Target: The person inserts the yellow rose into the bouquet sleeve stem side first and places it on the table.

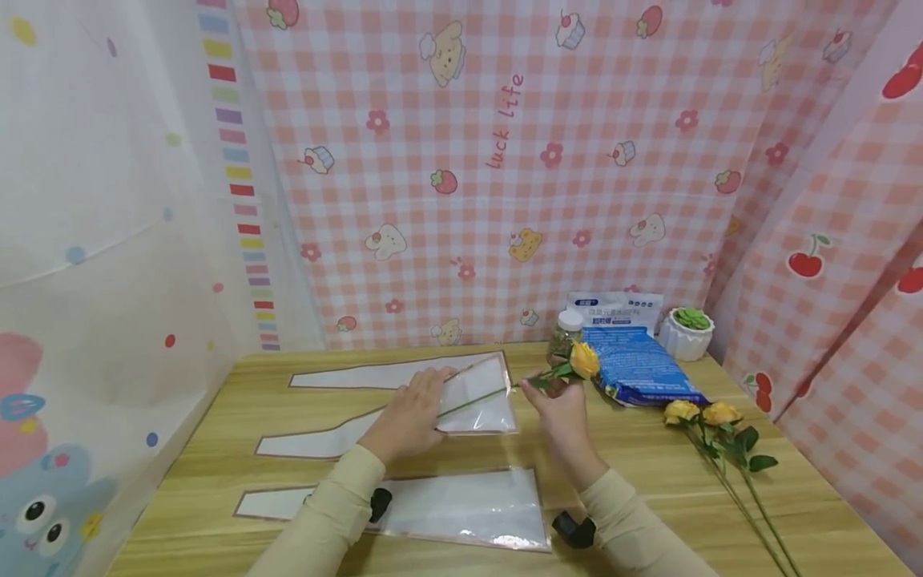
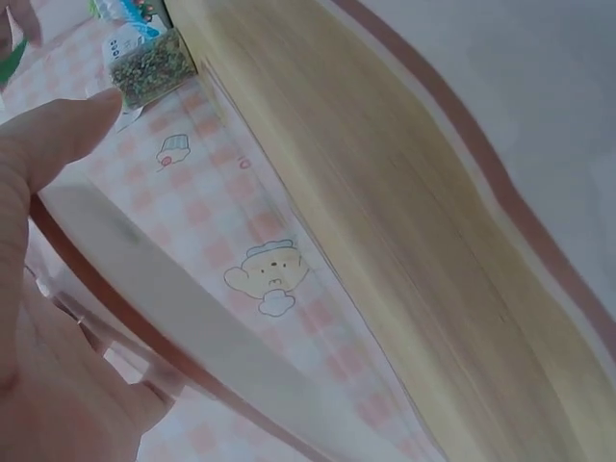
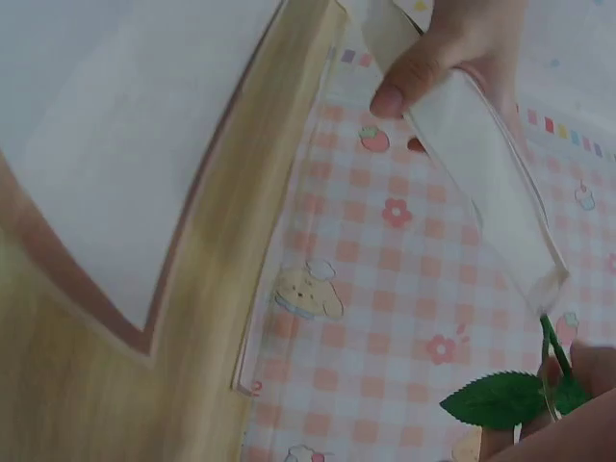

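My left hand (image 1: 407,410) grips a flat, tapered flower sleeve (image 1: 481,413), white with a brownish border, around its middle. In the left wrist view the thumb (image 2: 72,140) lies along one side of it. My right hand (image 1: 566,421) pinches a yellow rose (image 1: 584,361) by the stem just under its bloom. The stem slants into the sleeve's wide end and shows through the film. The right wrist view has the sleeve (image 3: 481,183) bulging slightly apart, with a green leaf (image 3: 493,399) outside its mouth beside my fingers.
One sleeve (image 1: 382,374) lies behind, another (image 1: 469,509) in front. Two yellow roses (image 1: 721,414) rest at the right. Along the back right stand a lidded jar (image 1: 566,332), a blue packet (image 1: 642,365), a white packet (image 1: 645,308) and a potted succulent (image 1: 688,336).
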`<action>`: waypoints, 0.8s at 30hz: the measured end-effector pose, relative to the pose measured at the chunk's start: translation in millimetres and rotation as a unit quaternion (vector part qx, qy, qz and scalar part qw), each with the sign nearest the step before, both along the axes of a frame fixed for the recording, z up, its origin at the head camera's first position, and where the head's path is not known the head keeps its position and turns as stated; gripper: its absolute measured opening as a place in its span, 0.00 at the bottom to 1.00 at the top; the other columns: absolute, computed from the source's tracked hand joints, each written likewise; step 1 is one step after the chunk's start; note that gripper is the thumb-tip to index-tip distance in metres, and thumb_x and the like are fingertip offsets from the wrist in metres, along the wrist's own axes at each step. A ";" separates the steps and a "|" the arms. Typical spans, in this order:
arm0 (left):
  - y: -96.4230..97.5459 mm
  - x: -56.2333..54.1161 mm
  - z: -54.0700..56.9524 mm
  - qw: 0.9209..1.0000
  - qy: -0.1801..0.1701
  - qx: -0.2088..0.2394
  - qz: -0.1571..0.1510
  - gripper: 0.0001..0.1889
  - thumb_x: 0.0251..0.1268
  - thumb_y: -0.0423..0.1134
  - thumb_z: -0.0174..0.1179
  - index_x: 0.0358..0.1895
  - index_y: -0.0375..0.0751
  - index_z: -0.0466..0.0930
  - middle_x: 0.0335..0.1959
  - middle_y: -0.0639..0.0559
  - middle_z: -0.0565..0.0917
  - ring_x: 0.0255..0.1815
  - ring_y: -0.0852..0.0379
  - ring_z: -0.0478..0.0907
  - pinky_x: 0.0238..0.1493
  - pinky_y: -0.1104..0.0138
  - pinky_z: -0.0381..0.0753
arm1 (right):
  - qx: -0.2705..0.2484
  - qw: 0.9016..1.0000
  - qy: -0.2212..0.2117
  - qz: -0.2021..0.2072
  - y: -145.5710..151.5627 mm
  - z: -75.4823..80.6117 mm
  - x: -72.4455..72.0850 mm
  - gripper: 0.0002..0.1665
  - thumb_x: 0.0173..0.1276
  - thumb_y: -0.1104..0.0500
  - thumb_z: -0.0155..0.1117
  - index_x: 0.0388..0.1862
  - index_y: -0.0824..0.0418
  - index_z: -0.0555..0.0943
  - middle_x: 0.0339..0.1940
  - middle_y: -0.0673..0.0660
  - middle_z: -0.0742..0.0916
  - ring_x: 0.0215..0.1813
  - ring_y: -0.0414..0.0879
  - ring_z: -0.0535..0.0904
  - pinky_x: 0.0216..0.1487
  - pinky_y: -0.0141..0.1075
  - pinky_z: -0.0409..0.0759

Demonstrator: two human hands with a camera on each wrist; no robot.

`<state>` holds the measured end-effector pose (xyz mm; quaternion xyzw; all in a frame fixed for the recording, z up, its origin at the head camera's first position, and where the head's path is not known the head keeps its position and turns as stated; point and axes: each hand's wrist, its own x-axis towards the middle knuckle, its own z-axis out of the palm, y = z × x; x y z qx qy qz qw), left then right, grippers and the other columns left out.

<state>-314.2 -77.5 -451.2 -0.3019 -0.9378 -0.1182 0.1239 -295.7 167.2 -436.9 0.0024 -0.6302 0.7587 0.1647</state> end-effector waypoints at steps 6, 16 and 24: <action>-0.3 -1.5 -2.4 1.000 0.005 0.006 0.013 0.49 0.52 0.43 0.76 0.75 0.38 0.55 0.60 0.42 0.71 0.58 0.48 0.69 0.49 0.56 0.76 | -0.017 0.997 0.031 0.062 11.3 4.2 1.1 0.39 0.64 0.60 0.74 0.67 0.64 0.62 0.51 0.52 0.88 0.60 0.48 0.80 0.59 0.31 0.76; -4.8 1.7 -1.3 1.000 0.001 0.010 0.009 0.49 0.53 0.42 0.76 0.74 0.39 0.54 0.60 0.43 0.70 0.59 0.49 0.68 0.49 0.57 0.76 | -0.083 0.971 0.018 0.223 32.0 27.1 5.4 0.48 0.63 0.27 0.36 0.74 0.54 0.57 0.68 0.50 0.73 0.69 0.43 0.67 0.76 0.54 0.52; -7.1 5.6 -0.7 1.000 -0.006 0.030 -0.002 0.50 0.50 0.40 0.78 0.74 0.39 0.55 0.58 0.43 0.71 0.58 0.48 0.69 0.51 0.56 0.75 | -0.160 0.965 -0.045 0.203 38.2 37.8 11.4 0.19 0.83 0.45 0.43 0.45 0.52 0.79 0.53 0.48 0.77 0.58 0.43 0.72 0.71 0.50 0.60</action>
